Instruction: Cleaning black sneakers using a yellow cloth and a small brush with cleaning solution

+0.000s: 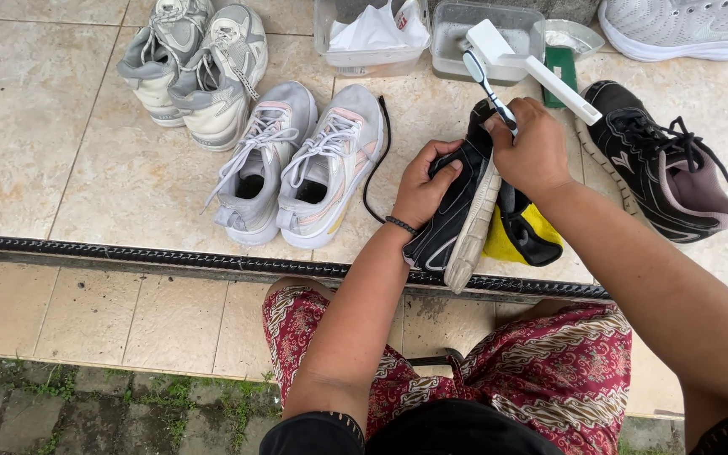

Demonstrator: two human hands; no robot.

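Soft, even daylight; faint shadows under the shoes, mild sheen on the tiles (61, 126), sharp focus throughout.

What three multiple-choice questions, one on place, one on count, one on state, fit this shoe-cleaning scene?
1. Where does the loose black shoelace lie?
A. beside the pink-trimmed grey sneakers
B. inside a tub
C. across the lap

2. How many clear plastic tubs stand at the top?
A. one
B. two
C. four

3. What does the right hand hold?
A. nothing
B. a rag
C. a toothbrush

Answers: 1 A, it curves along that pair's right side. 2 B, one holds white cloth, one a white brush. 3 C, brush over the black sneaker gripped by the left hand.
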